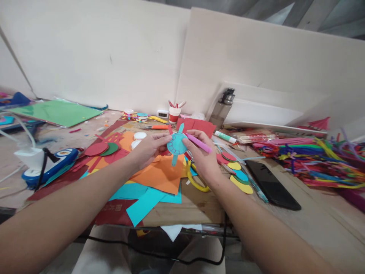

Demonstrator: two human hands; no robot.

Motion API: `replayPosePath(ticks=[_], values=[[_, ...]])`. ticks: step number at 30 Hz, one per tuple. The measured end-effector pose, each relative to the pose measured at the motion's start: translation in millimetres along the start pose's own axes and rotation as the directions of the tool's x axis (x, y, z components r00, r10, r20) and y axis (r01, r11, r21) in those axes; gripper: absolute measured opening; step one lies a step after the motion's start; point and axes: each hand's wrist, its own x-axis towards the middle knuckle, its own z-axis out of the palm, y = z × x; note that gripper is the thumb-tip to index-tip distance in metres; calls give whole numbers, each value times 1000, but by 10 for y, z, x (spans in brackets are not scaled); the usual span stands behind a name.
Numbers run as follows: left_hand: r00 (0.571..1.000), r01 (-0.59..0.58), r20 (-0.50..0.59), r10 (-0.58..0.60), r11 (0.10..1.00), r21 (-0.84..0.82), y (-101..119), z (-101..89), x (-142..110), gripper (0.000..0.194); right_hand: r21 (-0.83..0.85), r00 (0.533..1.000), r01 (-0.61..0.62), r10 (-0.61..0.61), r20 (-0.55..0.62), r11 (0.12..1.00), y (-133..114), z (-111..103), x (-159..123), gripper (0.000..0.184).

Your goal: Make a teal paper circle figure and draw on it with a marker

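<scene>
Between both hands I hold up a turquoise paper disc (177,144) with strips sticking out at its top and bottom and curved pen marks along its left side. My left hand (154,146) pinches its left edge. My right hand (202,152) grips its right edge with the thumb on the face, and also carries a pink pen (199,143) pointing down to the right. Below the disc lie orange paper (159,175) and turquoise paper strips (146,203). Yellow-handled scissors (196,184) rest under my right hand, their blades partly hidden.
A black phone (272,184) lies at right, beside coloured paper circles (241,184) and a heap of pipe cleaners (322,160). A bottle (221,112) and a paper cup (174,113) with pens stand at the back. A blue power strip (51,167) sits at left.
</scene>
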Motion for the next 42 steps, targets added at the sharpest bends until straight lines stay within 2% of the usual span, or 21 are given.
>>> replayPosePath(ticks=[6,8,12,14,24,42], values=[[996,-18,-83,21,999,36,-10,-14,-1,29,-153,977,125,-149,-152,980,-173,-31,-21,18],[995,-14,-101,17,999,33,-2,-15,1,29,-200,970,194,-219,-108,960,-223,-29,-49,17],[996,-16,-84,18,1000,23,6,-18,-4,27,-221,953,301,-285,103,928,-201,6,-109,15],[996,-17,-82,18,1000,20,8,-17,-13,26,-222,952,299,-272,142,928,-157,21,-122,15],[998,-11,-63,15,999,51,47,33,-38,25,-272,957,286,-260,128,919,-132,32,-113,16],[999,-23,-31,26,995,94,8,10,-37,23,-269,954,297,-272,126,916,-87,40,-112,16]])
